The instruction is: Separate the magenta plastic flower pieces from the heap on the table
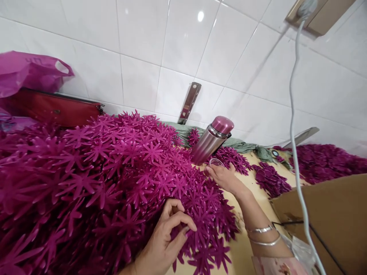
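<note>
The left hand (168,238) rests at the near edge of the big heap of purple flowers (100,172). Its fingers (173,206) are loosely curled, with the thumb held apart from them and nothing caught between that I can see. The right hand (225,177) is stretched out to the far edge of the heap. Its fingers lie close together, with their tips against a small clear ring (216,162) just beside the foot of the leaning flask (210,139).

To my eye the work is at the picking stage: one hand is over the flowers and the other is at the clear piece. Taking one flower off would call for a fine pinch on a single petal, since they lie tangled and overlapping. Lifting the ring would need care not to nudge the flask, which already tilts.

I cannot tell whether the right fingers grip the ring or only touch it, as the hand covers its near side. I also can't say whether it is a lid, a cup or a roll. The heap hides most of the counter (243,250), and a box (329,214) cuts off the right corner. A cable (295,152) hangs across the front of it all. More purple piles (323,162) lie further right, too small to make out. A purple bag (28,72) sits by the wall on the left.
</note>
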### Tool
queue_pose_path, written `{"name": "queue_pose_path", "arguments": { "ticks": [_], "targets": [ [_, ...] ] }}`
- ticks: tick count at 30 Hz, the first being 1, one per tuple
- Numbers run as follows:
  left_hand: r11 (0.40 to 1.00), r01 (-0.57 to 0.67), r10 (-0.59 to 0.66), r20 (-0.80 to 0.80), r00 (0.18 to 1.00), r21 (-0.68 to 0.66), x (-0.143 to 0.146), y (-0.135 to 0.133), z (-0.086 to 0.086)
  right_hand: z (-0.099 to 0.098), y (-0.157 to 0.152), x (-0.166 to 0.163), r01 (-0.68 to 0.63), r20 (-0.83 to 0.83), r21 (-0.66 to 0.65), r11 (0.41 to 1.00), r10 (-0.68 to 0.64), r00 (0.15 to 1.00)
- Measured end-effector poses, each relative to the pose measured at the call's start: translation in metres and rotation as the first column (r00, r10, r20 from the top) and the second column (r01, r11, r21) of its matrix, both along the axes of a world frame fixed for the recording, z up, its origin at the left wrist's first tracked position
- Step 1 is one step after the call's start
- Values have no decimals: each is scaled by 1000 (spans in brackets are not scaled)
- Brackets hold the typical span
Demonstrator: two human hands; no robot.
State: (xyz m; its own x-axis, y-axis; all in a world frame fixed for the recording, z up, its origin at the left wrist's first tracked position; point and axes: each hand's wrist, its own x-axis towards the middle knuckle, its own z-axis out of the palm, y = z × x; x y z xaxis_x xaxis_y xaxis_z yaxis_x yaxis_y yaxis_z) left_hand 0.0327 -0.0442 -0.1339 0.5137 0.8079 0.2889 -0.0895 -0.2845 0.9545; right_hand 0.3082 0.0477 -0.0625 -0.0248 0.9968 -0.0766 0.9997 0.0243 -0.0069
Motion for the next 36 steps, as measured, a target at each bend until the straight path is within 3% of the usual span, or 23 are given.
{"name": "queue_pose_path", "arguments": {
  "ticks": [3, 8, 13, 18, 20, 22, 24, 27, 29, 32, 36],
  "targets": [
    [998, 38, -37, 12, 999, -53, 1, 0, 1, 1, 5, 4, -24, 1, -6, 1000, 24, 1000],
    [951, 109, -92, 72, 993, -288, 1, 0, 7, -3, 7, 1, 1, 1, 75, 997, -1, 1000],
    [921, 38, 14, 129, 992, -387, 1, 1, 11, 3, 4, 4, -7, -40, 198, 980, 16, 999],
    [873, -12, 145, 237, 961, -487, 9, 4, 4, 35, -35, -11, 19, -242, 440, 898, 99, 965],
    [861, -20, 184, 274, 944, -509, 12, 4, 0, 48, -59, -32, 59, -383, 477, 877, 148, 912],
    [848, -13, 199, 295, 935, -530, 13, 3, -3, 52, -82, -57, 5, -484, 437, 900, 230, 845],
    [844, -1, 190, 298, 936, -536, 13, 3, -5, 42, -100, -79, -103, -553, 372, 923, 309, 774],
    [850, 6, 171, 287, 943, -527, 12, 4, -6, 16, -115, -98, -227, -537, 343, 911, 389, 749],
    [849, 5, 166, 275, 947, -528, 11, 4, -7, 2, -119, -99, -202, -562, 365, 909, 388, 731],
    [854, -4, 150, 238, 960, -521, 11, 3, -7, -5, -123, -95, -47, -636, 408, 912, 320, 702],
    [858, 1, 126, 212, 969, -514, 11, 2, -6, -8, -127, -91, -99, -623, 413, 905, 360, 694]
  ]
}}
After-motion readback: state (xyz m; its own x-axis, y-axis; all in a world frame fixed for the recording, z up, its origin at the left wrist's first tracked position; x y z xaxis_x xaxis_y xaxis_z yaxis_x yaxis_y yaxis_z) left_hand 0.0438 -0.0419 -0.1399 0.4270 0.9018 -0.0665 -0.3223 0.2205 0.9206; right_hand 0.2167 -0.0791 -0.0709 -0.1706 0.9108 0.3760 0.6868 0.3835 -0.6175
